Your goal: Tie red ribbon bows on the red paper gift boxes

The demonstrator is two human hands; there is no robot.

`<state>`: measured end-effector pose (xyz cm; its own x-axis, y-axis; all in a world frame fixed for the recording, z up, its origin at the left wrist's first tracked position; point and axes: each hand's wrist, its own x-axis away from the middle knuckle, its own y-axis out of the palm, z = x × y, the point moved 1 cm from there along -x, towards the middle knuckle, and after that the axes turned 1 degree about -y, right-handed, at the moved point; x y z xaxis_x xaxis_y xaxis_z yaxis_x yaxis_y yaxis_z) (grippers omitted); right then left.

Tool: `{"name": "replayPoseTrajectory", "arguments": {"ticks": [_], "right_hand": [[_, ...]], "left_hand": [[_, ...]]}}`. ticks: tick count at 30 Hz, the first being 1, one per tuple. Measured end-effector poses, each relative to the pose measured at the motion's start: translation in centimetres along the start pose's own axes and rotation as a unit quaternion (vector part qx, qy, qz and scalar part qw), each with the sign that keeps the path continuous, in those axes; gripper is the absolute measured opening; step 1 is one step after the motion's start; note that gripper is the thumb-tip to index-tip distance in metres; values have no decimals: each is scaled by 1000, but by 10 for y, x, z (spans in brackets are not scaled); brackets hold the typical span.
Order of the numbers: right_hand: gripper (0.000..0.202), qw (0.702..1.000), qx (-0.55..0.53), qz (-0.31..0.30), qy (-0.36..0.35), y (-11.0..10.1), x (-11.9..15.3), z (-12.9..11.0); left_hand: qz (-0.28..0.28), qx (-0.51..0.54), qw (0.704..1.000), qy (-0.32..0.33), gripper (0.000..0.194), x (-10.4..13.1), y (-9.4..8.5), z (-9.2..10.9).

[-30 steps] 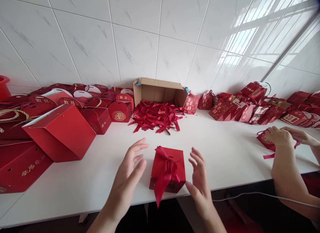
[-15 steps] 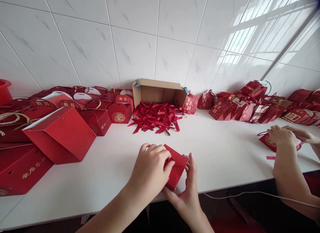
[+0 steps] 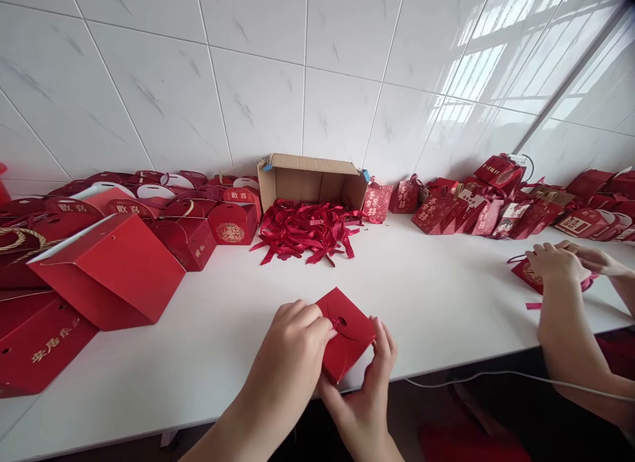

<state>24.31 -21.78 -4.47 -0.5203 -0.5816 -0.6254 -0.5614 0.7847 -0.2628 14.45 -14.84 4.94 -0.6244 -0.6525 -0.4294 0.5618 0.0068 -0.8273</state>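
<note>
My box is bright red, at the near edge of the white bench. Along the far edge I see crimson ribbons, a tan carton with blue patches, and a second box, red with a round gold motif. The wall is white, veined grey.

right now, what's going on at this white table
The person's left hand curls over a small red box beside its top hole, while the right hand holds the opposite side. Beyond, a heap of red ribbons lies at an open cardboard box. To the right, a co-worker's hands are on another red box.
</note>
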Motion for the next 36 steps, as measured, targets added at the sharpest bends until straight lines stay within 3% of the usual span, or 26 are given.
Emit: {"name": "replayPoseTrajectory", "arguments": {"ticks": [7,22,25,27,30,32,36], "right_hand": [[92,1000,1,11,10,0,4,3],[91,999,-27,9,37,2,4,3],[97,998,-55,-11,38,-1,1,8],[102,996,-78,-35,37,-5,-4,12],[108,992,-92,-81,37,-15,-10,20],[107,988,-91,-115,48,-20,-9,24],[100,980,-104,-153,76,-25,-1,29]], "left_hand": [[0,58,998,-11,23,-3,2,-2],[-16,59,998,1,26,-12,4,-2],[16,51,998,16,17,-2,-8,-4],[81,47,995,13,25,9,-20,-7],[213,50,975,-37,22,28,-39,-20],[259,53,961,-87,13,40,-44,-37],[192,19,969,-152,13,55,-31,-84]]}}
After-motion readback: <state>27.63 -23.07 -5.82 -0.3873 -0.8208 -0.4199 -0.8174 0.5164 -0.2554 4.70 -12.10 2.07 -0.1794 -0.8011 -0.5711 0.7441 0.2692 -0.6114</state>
